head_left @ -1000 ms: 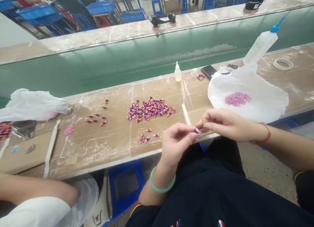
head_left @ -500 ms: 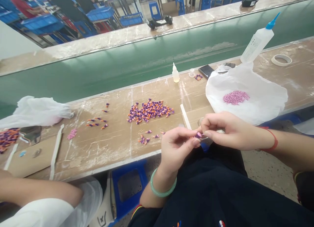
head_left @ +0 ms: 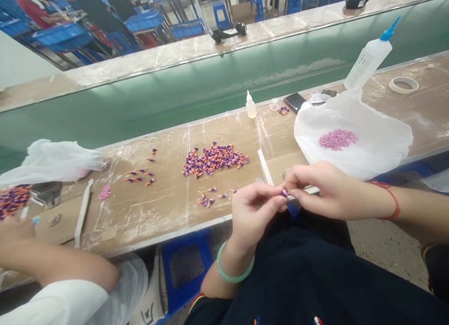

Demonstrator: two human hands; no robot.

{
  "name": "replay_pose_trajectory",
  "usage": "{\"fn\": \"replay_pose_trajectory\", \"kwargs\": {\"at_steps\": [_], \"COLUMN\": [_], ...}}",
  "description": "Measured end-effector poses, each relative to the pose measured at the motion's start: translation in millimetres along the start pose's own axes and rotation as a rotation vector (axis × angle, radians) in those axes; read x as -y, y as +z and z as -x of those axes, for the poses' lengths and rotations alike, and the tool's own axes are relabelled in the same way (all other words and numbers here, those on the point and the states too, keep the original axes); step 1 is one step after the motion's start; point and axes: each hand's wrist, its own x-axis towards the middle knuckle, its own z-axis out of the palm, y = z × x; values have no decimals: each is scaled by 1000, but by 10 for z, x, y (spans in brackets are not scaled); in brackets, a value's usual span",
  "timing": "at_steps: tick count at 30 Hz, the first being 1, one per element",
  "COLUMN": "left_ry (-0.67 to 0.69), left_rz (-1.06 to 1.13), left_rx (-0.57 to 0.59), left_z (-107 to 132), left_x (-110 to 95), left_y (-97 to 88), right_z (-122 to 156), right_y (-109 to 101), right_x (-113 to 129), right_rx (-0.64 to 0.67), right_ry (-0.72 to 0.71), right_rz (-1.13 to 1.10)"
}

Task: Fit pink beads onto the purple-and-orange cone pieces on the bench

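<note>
I am seeing the left hand [head_left: 254,208] and right hand [head_left: 322,189] pinching one tiny purple plastic cone [head_left: 283,192] between their meeting fingertips.

Two-hand fingertip grip on purple piece [head_left: 283,192]; left hand [head_left: 254,210] and right hand [head_left: 322,189] meeting just off bench [head_left: 164,208] edge. Beyond, on bench: pile [head_left: 213,157] of purple-orange pieces, small bottle [head_left: 250,105], white bag [head_left: 379,138] bearing pink beads [head_left: 337,139]. Lower left: co-worker's arm [head_left: 59,264].
</note>
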Motion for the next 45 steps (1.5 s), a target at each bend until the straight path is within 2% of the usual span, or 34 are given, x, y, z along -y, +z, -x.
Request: {"fn": "replay_pose_trajectory", "kwargs": {"at_steps": [6,16,24,28,31,35,37,39,42,45], "left_ry": [-21,-58,-92,-132,-151,-146,-195,-215,-230,-270], "left_rz": [-29,-73,-127,-100,-199,-575,-834,-1064,-1290,-1389], "left_rx": [-39,-46,-67,-46,-99,-233,-213,-153,-96,-207], "left_z": [24,-1,18,3,-30,-79,-95,-117,-193,-336], "left_x": [40,-57,-3,17,-27,-191,-287,-364,-429,-432], "left_y": [13,53,35,38,-163,-805,-1139,-1383,-1574,-1660], "right_z": [17,25,20,32,146,395,499,566,603,595], "right_y": [25,22,63,-20,-201,-466,-544,-575,-565,-541], "right_x": [-3,0,-25,-112,-266,-564,-697,-789,-865,-916], "right_rx": [-8,9,-9,-31,-166,-383,-432,-470,-522,-527], "right_ry": [8,-11,-25,-82,-29,259,428,567,668,680], "right_rz": [65,103,136,132,215,341,357,338,327,350]}}
